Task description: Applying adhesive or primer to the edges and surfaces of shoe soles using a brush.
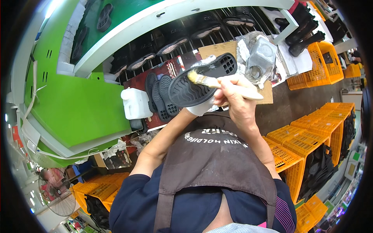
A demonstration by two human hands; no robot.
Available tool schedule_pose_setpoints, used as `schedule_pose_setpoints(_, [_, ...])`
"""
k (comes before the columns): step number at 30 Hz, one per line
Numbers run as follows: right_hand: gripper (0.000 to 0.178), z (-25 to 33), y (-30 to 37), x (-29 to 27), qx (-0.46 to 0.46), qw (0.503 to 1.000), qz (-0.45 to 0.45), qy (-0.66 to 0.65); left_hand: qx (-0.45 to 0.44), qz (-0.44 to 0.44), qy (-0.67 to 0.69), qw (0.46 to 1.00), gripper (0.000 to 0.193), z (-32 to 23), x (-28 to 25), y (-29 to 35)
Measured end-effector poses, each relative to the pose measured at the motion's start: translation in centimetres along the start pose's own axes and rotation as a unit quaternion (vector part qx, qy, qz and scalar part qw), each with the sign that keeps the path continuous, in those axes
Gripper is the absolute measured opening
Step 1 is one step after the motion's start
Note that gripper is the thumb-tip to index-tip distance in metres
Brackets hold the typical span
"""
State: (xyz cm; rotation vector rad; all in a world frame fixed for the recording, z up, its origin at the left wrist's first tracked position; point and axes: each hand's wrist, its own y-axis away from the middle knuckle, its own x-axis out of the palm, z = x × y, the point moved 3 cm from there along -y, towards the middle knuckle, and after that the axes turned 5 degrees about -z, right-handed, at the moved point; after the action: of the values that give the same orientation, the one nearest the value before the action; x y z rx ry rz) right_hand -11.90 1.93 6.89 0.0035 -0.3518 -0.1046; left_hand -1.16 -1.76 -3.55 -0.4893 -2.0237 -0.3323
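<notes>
A black shoe sole (185, 92) with a wavy pattern and a grid of square pockets lies tilted in my left hand (203, 108), which wears a white glove and is closed on it from below. White glove also shows at the sole's far edge. In my bare right hand (237, 101) is a paintbrush (208, 81) with a pale handle. Its yellowish bristles touch the inner face of the sole near its left edge. Several more black soles (166, 95) lie side by side just left of the held one.
Left of the soles stands a white plastic jug (135, 104). A grey container (262, 56) wrapped in plastic sits on cardboard (266, 95) at the right. Beyond is a rack with black shoes (173, 42). A green machine (77, 110) fills the left; orange crates (289, 138) line the right.
</notes>
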Motion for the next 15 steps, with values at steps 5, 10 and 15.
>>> schedule_pose_setpoints(5, [0.016, 0.0, 0.5, 1.9, -0.008, 0.998, 0.062, 0.005, -0.028, 0.027, -0.005, 0.999, 0.013, 0.8, -0.5, 0.1])
schedule_pose_setpoints(10, [0.015, 0.8, 0.6, 2.3, -0.032, 0.996, 0.083, 0.029, -0.12, -0.019, -0.042, 0.992, 0.022, 2.4, -3.5, 1.3])
schedule_pose_setpoints(15, [0.015, 1.8, -0.9, 1.1, -0.063, 0.994, 0.06, 0.069, 0.035, 0.085, -0.365, 0.926, 0.019, -0.5, 1.3, 1.5])
